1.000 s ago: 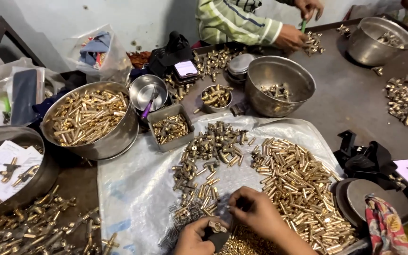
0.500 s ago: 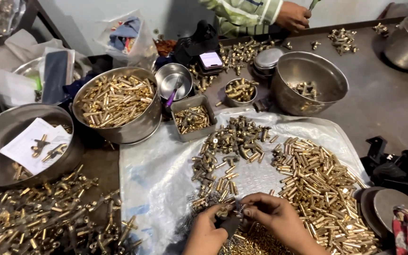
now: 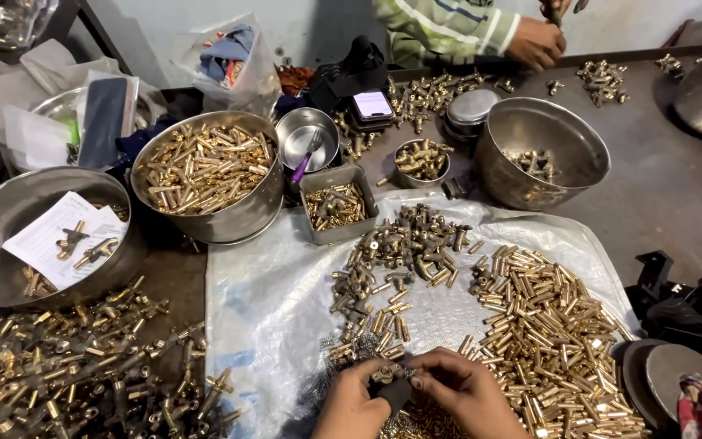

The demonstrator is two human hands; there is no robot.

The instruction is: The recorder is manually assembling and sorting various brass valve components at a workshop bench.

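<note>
At the bench's near edge, my left hand [image 3: 351, 400] and right hand [image 3: 466, 394] together pinch a small brass fitting [image 3: 385, 375], short, round and shiny, over a dark block [image 3: 396, 393], beside the brass tube pile [image 3: 554, 341] on plastic sheet [image 3: 270, 309].

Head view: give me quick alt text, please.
Both hands, left hand and right hand, pinch a small brass fitting over a plastic sheet heaped with brass tubes. Steel bowls of brass parts stand behind.
</note>
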